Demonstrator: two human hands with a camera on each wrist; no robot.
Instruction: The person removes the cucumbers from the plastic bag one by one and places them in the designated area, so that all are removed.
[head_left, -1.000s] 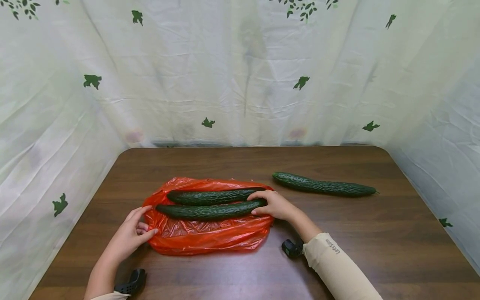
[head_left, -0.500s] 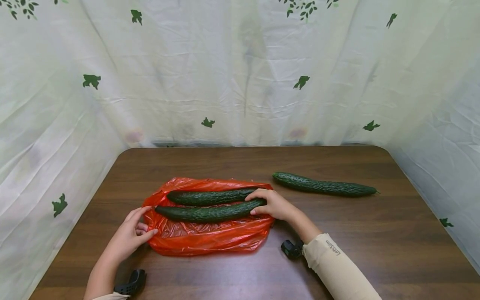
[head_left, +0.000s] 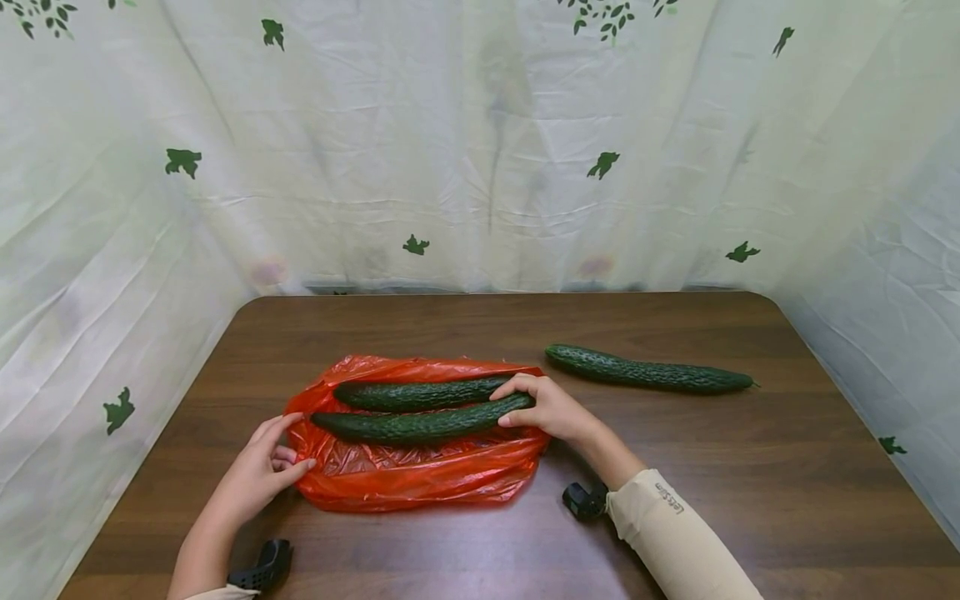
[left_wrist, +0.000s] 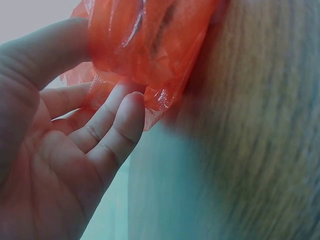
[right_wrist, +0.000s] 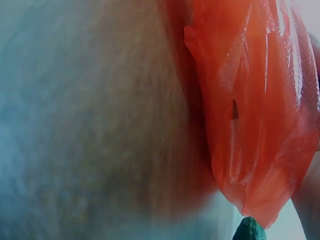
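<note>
Two long dark green cucumbers lie side by side in the opening of a thin red plastic bag [head_left: 405, 482]. My right hand [head_left: 551, 407] grips the right end of the nearer cucumber [head_left: 420, 425], its fingers over the far side and thumb on the near side. The farther cucumber [head_left: 420, 394] lies just behind, partly under the bag's far edge. At the bag's left end, my left hand [head_left: 264, 467] holds the film. In the left wrist view, the red film [left_wrist: 145, 45] lies between fingers of my left hand [left_wrist: 60, 145]. The right wrist view shows mostly red film [right_wrist: 250, 125].
A third cucumber [head_left: 648, 373] lies on the brown wooden table [head_left: 712, 483], behind and to the right of the bag. Each wrist carries a black camera. White cloth [head_left: 480, 150] with green leaf prints hangs behind and at both sides of the table.
My right hand has shifted very slightly along with the right end of the nearer cucumber, which has risen a little. The left hand, bag and third cucumber look unmoved.
</note>
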